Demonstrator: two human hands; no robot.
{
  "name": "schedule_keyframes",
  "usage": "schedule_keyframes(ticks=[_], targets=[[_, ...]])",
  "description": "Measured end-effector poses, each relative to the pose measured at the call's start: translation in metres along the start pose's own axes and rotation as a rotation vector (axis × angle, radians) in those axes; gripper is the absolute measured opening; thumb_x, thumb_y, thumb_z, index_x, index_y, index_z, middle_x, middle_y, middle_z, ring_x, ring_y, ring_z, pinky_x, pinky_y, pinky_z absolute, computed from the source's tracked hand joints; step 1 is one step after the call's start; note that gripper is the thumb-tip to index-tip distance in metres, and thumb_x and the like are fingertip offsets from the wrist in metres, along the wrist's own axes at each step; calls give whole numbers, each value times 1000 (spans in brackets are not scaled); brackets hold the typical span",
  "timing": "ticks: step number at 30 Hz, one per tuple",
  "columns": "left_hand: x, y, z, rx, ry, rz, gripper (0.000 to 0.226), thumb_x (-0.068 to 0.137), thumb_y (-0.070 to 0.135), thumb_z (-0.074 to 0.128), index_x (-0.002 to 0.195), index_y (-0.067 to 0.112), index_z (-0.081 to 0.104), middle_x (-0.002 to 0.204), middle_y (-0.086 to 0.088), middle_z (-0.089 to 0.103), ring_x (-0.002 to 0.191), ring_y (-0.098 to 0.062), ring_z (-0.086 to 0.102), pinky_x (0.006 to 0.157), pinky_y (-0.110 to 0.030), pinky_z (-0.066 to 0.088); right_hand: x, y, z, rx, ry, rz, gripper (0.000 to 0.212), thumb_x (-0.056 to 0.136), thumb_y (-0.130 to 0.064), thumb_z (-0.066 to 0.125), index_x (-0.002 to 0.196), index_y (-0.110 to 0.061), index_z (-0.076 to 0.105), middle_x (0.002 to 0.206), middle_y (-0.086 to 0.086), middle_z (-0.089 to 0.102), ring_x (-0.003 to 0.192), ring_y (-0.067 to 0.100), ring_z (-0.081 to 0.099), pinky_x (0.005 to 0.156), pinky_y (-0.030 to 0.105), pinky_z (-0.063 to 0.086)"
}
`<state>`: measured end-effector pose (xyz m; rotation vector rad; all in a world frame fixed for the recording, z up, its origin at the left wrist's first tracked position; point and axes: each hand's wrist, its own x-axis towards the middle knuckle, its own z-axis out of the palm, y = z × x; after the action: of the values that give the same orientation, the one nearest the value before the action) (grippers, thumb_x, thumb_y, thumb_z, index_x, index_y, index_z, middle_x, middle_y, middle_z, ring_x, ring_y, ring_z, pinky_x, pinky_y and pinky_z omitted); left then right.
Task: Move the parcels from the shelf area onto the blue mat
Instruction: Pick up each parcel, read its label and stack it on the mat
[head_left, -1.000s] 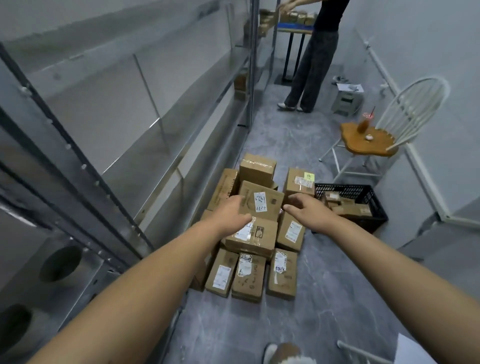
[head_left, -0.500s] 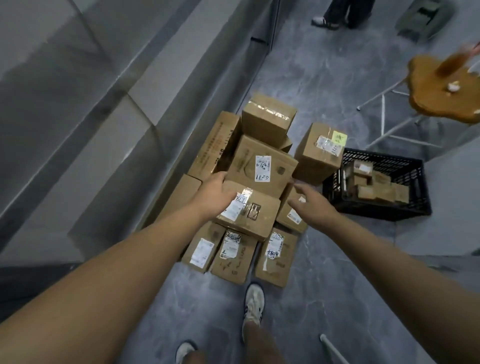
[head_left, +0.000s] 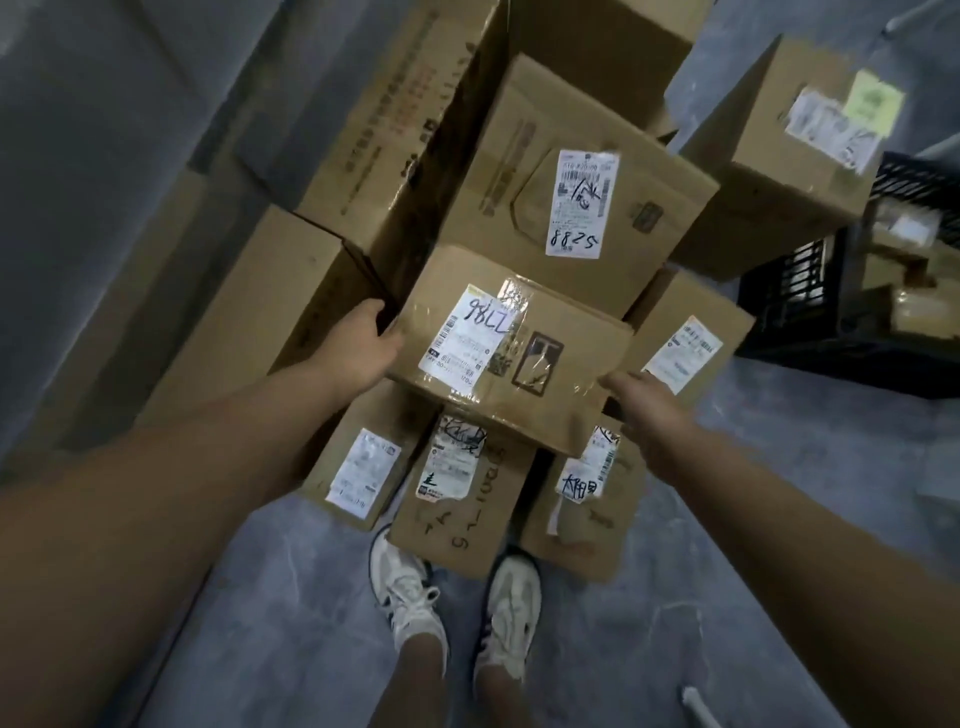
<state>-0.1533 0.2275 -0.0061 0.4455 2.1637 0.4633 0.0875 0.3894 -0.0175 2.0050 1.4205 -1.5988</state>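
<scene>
A pile of brown cardboard parcels sits on the grey floor beside the metal shelf. The top front parcel (head_left: 540, 358) carries a white label with handwritten digits. My left hand (head_left: 358, 348) grips its left edge, fingers curled behind it. My right hand (head_left: 641, 410) holds its right front corner. Behind it lies a bigger parcel (head_left: 582, 176) with a label marked 8825. Three small parcels (head_left: 457, 504) lie under the front edge, just ahead of my shoes. The blue mat is not in view.
A black plastic crate (head_left: 810, 312) with small boxes stands at the right. A tall parcel (head_left: 779, 156) with a yellow sticker stands next to it. The metal shelf base (head_left: 104, 208) runs along the left. My feet (head_left: 457, 608) stand close to the pile.
I have leaned down much closer to the pile. Both hands moved from above the parcels to the two sides of the labelled top parcel and now grasp it.
</scene>
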Motion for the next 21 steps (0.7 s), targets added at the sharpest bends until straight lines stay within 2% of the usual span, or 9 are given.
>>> schedule_keyframes(ticks=[3, 5, 8, 10, 12, 15, 17, 18, 21], targets=[[38, -19, 21, -107, 23, -57, 54, 101, 31, 47, 150, 13, 34, 151, -9, 40, 135, -26, 41, 100, -31, 37, 38, 18, 19, 88, 10, 65, 46, 93, -25, 55, 135, -9, 46, 124, 7, 53, 107, 24, 54, 81, 31, 43], [53, -24, 37, -200, 30, -77, 47, 101, 32, 45, 144, 15, 43, 140, -6, 50, 120, -23, 50, 89, -30, 39, 53, 27, 31, 147, -15, 135, 38, 93, -26, 54, 127, -12, 49, 122, 6, 54, 97, 21, 54, 82, 35, 45], [56, -29, 56, -323, 99, -84, 33, 99, 27, 49, 131, 17, 48, 118, 0, 53, 98, -15, 51, 78, -27, 42, 61, 33, 44, 213, -17, 175, 55, 88, -30, 55, 137, -15, 38, 127, 13, 51, 96, 28, 51, 68, 37, 46], [50, -30, 58, -400, 128, -118, 26, 97, 24, 52, 122, 18, 50, 108, 5, 54, 89, -10, 52, 69, -25, 41, 54, 35, 45, 243, 9, 174, 61, 86, -31, 58, 140, -18, 33, 127, 11, 49, 99, 26, 52, 60, 35, 44], [39, -26, 49, -488, 154, -176, 21, 95, 27, 54, 115, 19, 54, 100, 6, 56, 89, -11, 54, 68, -27, 42, 37, 33, 38, 283, 18, 183, 62, 85, -31, 60, 140, -22, 33, 125, 7, 51, 97, 24, 54, 61, 35, 46], [18, -8, 20, -615, 163, -224, 11, 91, 31, 55, 99, 24, 58, 97, 2, 62, 89, -16, 59, 68, -30, 47, 6, 13, 15, 308, 14, 163, 54, 85, -30, 58, 134, -25, 37, 118, 7, 54, 91, 24, 56, 72, 40, 51], [-2, 13, -2, -707, 165, -209, 5, 88, 26, 55, 90, 23, 58, 90, -1, 65, 80, -18, 61, 65, -32, 49, -20, -10, -8, 319, 29, 131, 48, 88, -32, 55, 132, -28, 36, 107, 4, 52, 85, 24, 54, 64, 38, 47], [-13, 24, -14, -741, 168, -195, 6, 87, 21, 52, 86, 22, 57, 87, -3, 64, 76, -19, 60, 63, -33, 48, -35, -24, -22, 326, 33, 112, 47, 90, -36, 54, 133, -30, 36, 108, 3, 52, 86, 25, 54, 62, 37, 45], [-54, 67, -55, -792, 171, -138, 25, 87, 4, 40, 75, 21, 54, 85, -5, 62, 76, -22, 56, 64, -33, 48, -91, -72, -71, 345, 42, 52, 45, 91, -51, 50, 131, -36, 38, 114, -1, 50, 95, 31, 54, 71, 49, 48]])
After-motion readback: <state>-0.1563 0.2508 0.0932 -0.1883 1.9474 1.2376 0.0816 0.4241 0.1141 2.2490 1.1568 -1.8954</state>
